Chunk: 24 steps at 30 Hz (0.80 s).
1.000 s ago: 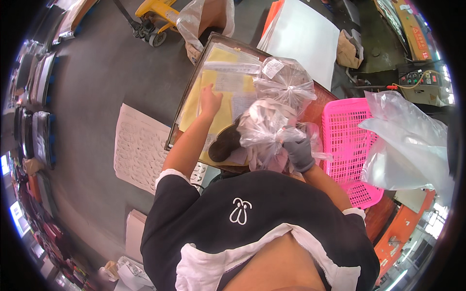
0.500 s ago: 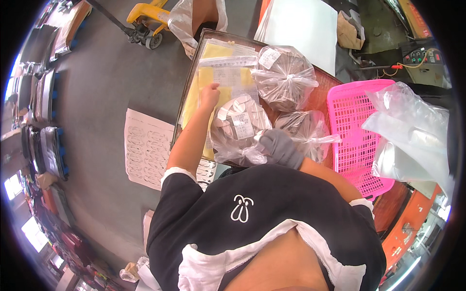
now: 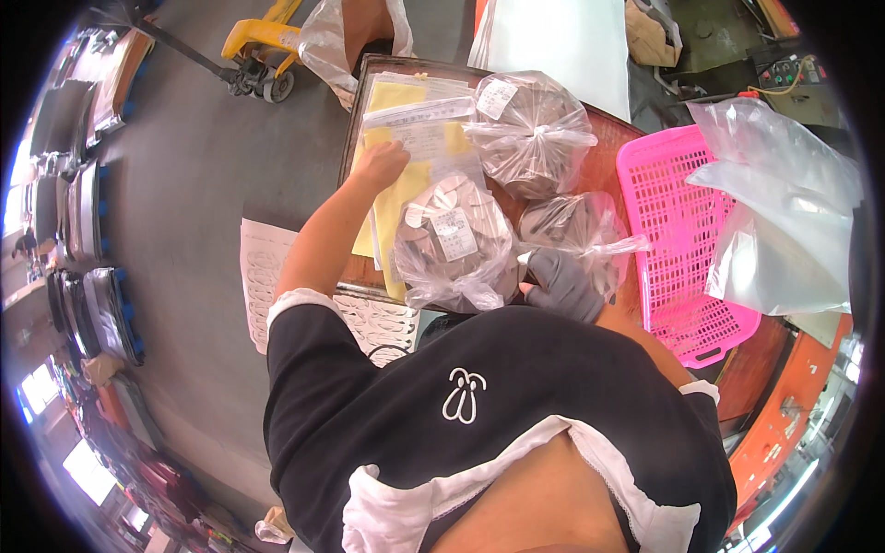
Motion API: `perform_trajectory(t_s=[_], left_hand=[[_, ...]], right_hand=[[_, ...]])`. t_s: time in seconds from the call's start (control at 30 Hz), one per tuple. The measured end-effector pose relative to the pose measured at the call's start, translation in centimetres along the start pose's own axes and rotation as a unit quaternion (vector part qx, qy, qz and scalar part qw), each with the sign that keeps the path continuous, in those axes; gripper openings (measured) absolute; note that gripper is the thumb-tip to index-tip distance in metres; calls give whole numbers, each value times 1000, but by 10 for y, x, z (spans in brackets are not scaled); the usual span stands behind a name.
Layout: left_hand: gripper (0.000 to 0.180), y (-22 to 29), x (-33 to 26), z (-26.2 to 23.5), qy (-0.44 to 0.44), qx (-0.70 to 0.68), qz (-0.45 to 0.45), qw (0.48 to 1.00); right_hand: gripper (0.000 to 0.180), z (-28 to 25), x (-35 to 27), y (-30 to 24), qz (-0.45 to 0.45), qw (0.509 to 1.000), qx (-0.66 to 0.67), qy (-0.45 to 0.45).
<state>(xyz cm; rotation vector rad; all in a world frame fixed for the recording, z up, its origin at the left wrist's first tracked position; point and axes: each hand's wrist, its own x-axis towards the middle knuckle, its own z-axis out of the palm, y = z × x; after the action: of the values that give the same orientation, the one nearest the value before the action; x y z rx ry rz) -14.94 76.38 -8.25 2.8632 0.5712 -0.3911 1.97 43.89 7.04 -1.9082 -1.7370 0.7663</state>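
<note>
Head view, left hand over papers, right hand curled beside bags

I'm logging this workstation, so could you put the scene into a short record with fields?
Left hand: bare, at the papers
Right hand: grey glove, beside the near bag; grip unclear
Bags: three, clear, gathered shut; near bag, far bag, side bag
Labels: white, on near and far bags; none visible on side bag
Papers: yellow and white, on the table
Basket: pink, right of side bag, partly covered by clear plastic
Floor: yellow pallet truck beyond the table
</note>
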Motion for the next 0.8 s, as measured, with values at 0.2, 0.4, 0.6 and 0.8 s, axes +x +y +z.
perform_trajectory(t_s=[0.2,0.4,0.6,0.8], left_hand=[[21,25,23,-12,-41,-33,-37,998],[17,27,30,-4,-46,-58,-44,996],[18,30,23,-2,13,-26,-12,999],[16,35,25,4,12,26,18,999]], right_hand=[[32,0,0,2,23,999,32,-13],[31,3,-4,4,27,997,69,21],[29,4,-3,7,21,997,66,31],[30,3,-7,10,25,998,55,14]])
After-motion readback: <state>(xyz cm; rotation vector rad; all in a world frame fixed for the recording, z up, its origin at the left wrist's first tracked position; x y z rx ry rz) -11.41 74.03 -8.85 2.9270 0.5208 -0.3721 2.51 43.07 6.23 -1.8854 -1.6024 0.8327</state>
